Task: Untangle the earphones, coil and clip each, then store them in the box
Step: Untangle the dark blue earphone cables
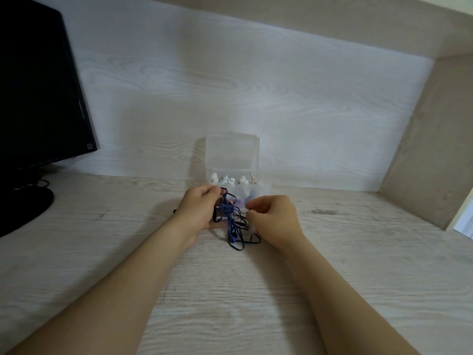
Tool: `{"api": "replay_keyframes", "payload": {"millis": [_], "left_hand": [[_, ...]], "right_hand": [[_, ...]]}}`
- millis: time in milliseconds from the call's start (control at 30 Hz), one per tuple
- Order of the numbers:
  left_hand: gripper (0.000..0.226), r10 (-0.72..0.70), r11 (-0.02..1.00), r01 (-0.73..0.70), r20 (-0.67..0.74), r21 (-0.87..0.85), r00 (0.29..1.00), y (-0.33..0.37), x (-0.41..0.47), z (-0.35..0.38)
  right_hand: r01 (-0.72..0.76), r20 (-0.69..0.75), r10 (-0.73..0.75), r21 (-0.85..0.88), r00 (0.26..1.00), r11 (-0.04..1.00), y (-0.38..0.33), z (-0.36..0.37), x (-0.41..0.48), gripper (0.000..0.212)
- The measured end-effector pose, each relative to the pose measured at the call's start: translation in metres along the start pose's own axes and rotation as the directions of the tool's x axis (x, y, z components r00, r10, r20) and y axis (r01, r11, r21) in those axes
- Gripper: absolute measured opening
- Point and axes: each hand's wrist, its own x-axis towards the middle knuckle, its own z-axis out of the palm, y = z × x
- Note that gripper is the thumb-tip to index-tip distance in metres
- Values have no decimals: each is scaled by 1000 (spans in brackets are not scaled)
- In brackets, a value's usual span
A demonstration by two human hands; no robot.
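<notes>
At centre frame, your left hand (202, 208) has its fingers curled and pinches the top of the tangled earphones (230, 219), a knot of dark blue and black cords. Your right hand (273, 219), just beside it, also has its fingers curled and pinches a thin strand at the tangle's right edge. The lower loops rest on the bench (230, 290). Directly behind the hands stands the clear box (261, 188), lid raised, with small white pieces (213, 178) inside. A dark monitor (38, 85) fills the upper left.
</notes>
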Motion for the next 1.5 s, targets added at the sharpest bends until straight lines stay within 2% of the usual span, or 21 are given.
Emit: {"api": "replay_keyframes", "payload": {"millis": [133,267,400,600,667,767,867,967,1100,1267,1367,1500], "left_hand": [[26,9,999,-8,-36,37,999,-2,3,-2],[27,42,995,-36,-67,91,997,-1,3,-3],[27,69,993,-64,-52,94,996,0,3,-2],[26,87,993,-82,-62,88,994,2,-1,-2],[24,84,995,-81,-43,66,996,7,-5,-2],[25,89,995,-92,85,25,992,15,-12,-4],[30,89,986,-111,179,122,980,16,-16,-4],[36,100,973,-125,131,193,986,16,-17,0],[41,114,975,-119,37,187,993,15,-12,-3],[51,259,903,-239,-9,356,966,17,-12,-6],[36,291,876,-279,29,394,956,18,-10,-7],[12,389,801,-404,130,442,912,9,-5,-9]], "right_hand": [[90,13,-90,-83,996,992,-6,-2,-4,11],[110,46,-112,37,993,993,-10,-3,-7,10],[84,157,-107,145,982,986,-16,-3,-11,9],[130,205,-153,119,967,984,-15,0,-11,12],[146,187,-167,120,968,982,-13,2,-9,11],[162,126,-184,172,975,972,-12,0,-8,10],[182,57,-198,207,979,961,-13,-3,-8,10],[150,-10,-152,236,988,960,-12,-6,-6,11],[127,-12,-129,278,992,952,-11,-6,-5,12],[116,13,-127,325,992,939,-11,-4,-5,11],[126,24,-142,325,990,937,-11,-5,-6,10],[119,61,-156,402,986,908,-15,-9,-9,13]]}}
